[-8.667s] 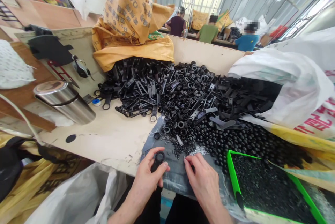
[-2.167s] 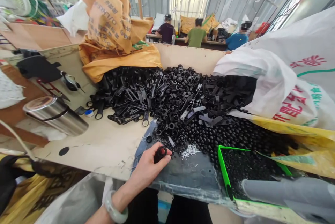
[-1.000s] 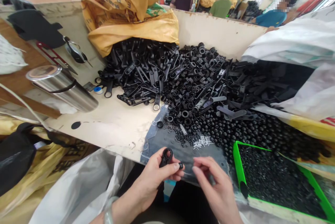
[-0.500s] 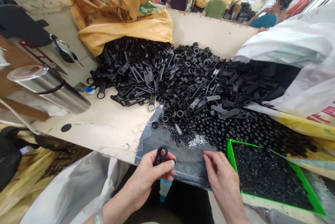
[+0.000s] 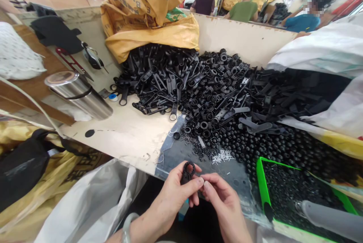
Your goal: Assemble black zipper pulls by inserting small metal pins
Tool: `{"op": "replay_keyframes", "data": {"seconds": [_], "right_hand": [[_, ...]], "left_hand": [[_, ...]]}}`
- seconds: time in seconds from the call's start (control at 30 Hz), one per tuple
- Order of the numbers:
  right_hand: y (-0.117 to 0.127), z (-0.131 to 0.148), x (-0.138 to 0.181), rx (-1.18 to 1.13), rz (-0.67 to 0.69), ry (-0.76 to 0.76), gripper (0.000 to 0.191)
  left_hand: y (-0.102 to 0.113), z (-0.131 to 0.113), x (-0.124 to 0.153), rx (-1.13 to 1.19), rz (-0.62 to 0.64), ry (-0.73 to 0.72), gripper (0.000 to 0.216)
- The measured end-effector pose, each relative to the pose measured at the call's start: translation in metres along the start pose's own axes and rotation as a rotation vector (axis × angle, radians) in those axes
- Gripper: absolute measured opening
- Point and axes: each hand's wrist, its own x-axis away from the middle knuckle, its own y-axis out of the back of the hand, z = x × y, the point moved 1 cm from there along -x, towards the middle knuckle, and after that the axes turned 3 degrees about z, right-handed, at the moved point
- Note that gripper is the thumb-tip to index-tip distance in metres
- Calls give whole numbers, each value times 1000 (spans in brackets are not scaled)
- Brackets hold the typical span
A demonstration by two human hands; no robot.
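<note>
One small black plastic part with a toothed ring end (image 5: 187, 171) stands upright at the near edge of the surface, clamped in the grip of the person's left hand (image 5: 176, 193) between thumb and fingers. The right hand (image 5: 222, 201) is just beside it, its thumb and forefinger pinched together and touching the left thumb tip; whether they hold anything cannot be told. Both hands hover over one grey plastic sheet (image 5: 176, 152) spread on the pale surface (image 5: 127, 140). Just beyond lies one small cluster of thin silvery pins (image 5: 222, 156). Behind that spreads one large heap of black plastic parts (image 5: 204, 88), far too many to count: long handles to the left, rings in the middle, round caps to the right. One green-rimmed tray (image 5: 259, 176) of tiny black pieces sits at the right, with one grey tube (image 5: 331, 220) across its near corner. One steel flask (image 5: 79, 95) lies on its side at the left. One yellow sack (image 5: 150, 16) slumps at the back, one white sack (image 5: 326, 57) at the right. Three people (image 5: 245, 6) work at a far bench.
</note>
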Motion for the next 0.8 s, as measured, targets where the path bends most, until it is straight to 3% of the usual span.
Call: {"op": "replay_keyframes", "data": {"seconds": [0.3, 0.37, 0.47, 0.6, 0.8], "right_hand": [[-1, 7, 2, 16, 71, -13, 28], [8, 8, 1, 156, 62, 45, 26], [33, 7, -1, 592, -15, 221, 18], [60, 6, -8, 1067, -27, 397, 18], [39, 16, -33, 1188, -30, 513, 20]], "left_hand": [[-1, -5, -1, -82, 10, 20, 33], [1, -4, -2, -97, 13, 47, 37], [9, -3, -4, -119, -49, 71, 40], [19, -9, -4, -122, -118, 45, 29], [23, -24, -7, -204, -236, -90, 26]]}}
